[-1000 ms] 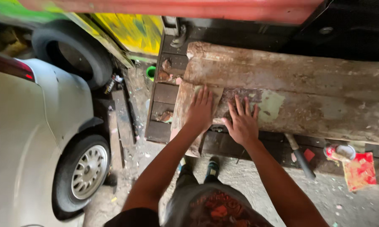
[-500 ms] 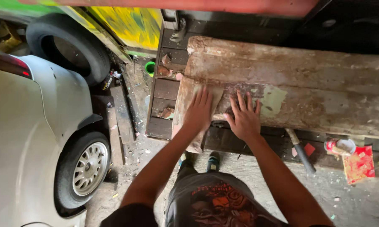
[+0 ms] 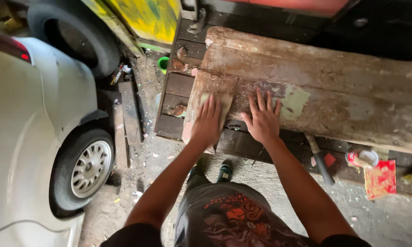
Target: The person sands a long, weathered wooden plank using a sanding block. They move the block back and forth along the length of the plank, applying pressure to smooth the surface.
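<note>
both palms flat on a worn body panel

on the near edge of the rusty, paint-flaked panel (image 3: 334, 87) both hands lie open. the left hand (image 3: 207, 122) has its fingers (image 3: 210, 104) straight and close together, pressed flat on what looks like a pale sheet of sandpaper (image 3: 225, 101) at the panel's left end; nothing is gripped, the sheet is only pinned under the palm. just beside it, the right hand (image 3: 262, 121) rests with fingers (image 3: 261, 98) spread wide and flat on the bare surface, holding nothing, its fingertips near a greenish patch of filler (image 3: 295, 100). the two hands do not touch each other.

the panel lies lengthwise across a dark wooden pallet (image 3: 178, 87), running off to the right. below its edge a hammer (image 3: 320, 158) lies on the pallet, and further right a small round tin (image 3: 361, 158) and a red packet (image 3: 379, 179). a green cup (image 3: 163, 64) stands on the ground at the pallet's far left corner. to the left is a white car (image 3: 27, 137) with its wheel (image 3: 85, 171), a loose tyre (image 3: 73, 36) beyond it. a shoe (image 3: 224, 170) shows on the dusty floor (image 3: 137, 183) between the forearms.
</note>
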